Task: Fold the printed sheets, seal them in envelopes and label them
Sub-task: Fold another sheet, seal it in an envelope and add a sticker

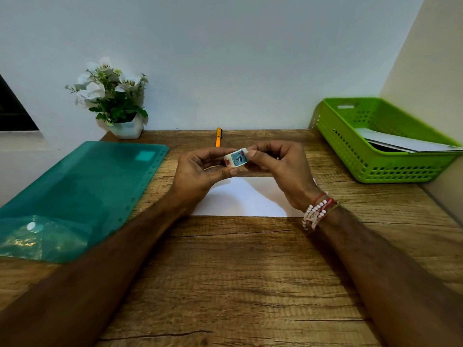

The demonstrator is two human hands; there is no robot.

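A small printed roll of stickers or tape (236,158), white with blue and red marks, is held above the desk between both hands. My left hand (200,169) pinches its left side with thumb and fingers. My right hand (278,166) pinches its right end, fingers curled round it. Beneath the hands a white envelope (246,199) lies flat on the wooden desk (238,271). Its upper edge is partly hidden by the hands.
An orange pen (218,137) lies at the back of the desk. A green plastic basket (380,156) with white papers stands at the right. On the left lies a teal plastic folder (82,194). A potted white flower (112,101) stands at the back left.
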